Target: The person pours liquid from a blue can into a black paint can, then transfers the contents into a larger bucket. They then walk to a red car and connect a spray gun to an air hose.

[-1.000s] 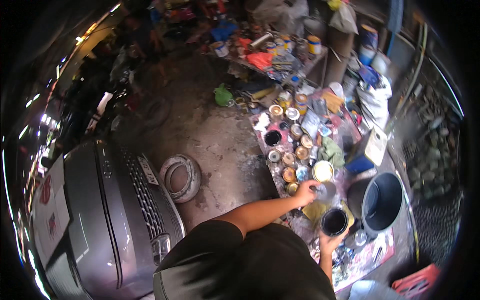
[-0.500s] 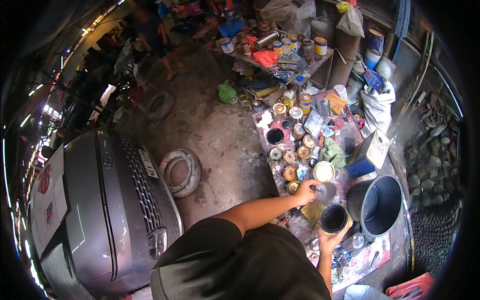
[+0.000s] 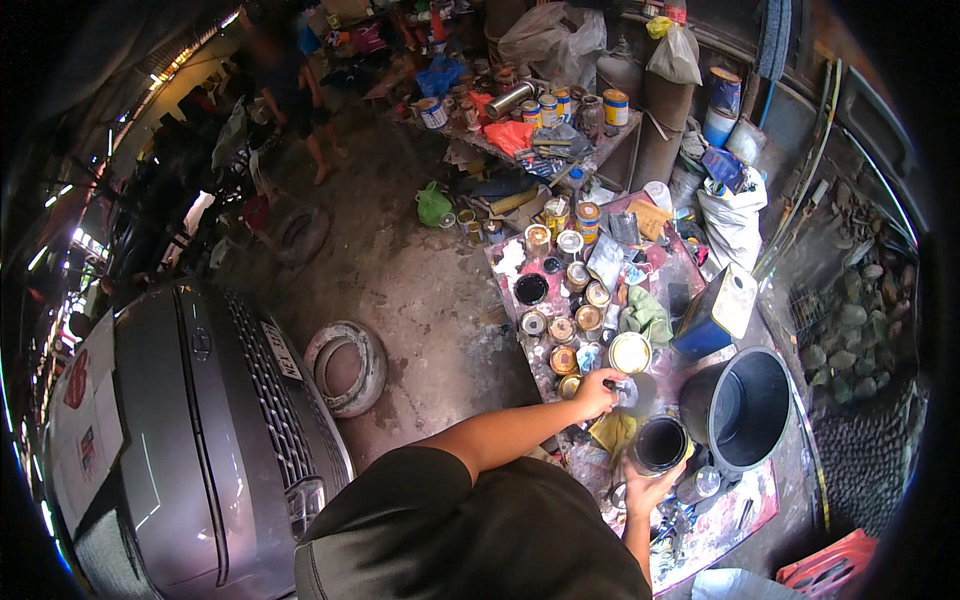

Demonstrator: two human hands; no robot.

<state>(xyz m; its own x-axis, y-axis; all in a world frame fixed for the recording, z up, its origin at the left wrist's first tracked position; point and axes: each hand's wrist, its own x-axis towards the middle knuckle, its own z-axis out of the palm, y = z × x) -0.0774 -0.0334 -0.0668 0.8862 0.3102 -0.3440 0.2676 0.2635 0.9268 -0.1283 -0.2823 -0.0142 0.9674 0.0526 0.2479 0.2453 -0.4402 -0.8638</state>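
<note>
My left hand [image 3: 597, 393] is closed around the dark grip of a small greyish tool [image 3: 627, 391]; its far end is blurred, and I cannot make out its kind. Just nearer to me, my right hand [image 3: 652, 487] grips the side of an open can of black paint [image 3: 661, 443], tilting its mouth up towards me. A yellow cloth [image 3: 614, 432] lies between the two hands. Beyond my left hand stands an open tin with a pale yellowish top [image 3: 630, 352]. A clear jar [image 3: 703, 483] is right of my right hand.
A large black bucket [image 3: 735, 410] and a blue rectangular tin [image 3: 715, 315] stand on the table's right side. Several small paint cans [image 3: 562, 330] and a green rag [image 3: 647, 315] sit farther back. A grey car [image 3: 210, 430] and a tyre [image 3: 345, 367] are at left.
The view has shifted slightly, so the scene sits further left. The greyish tool in my left hand has changed its angle; my right hand still holds the can.
</note>
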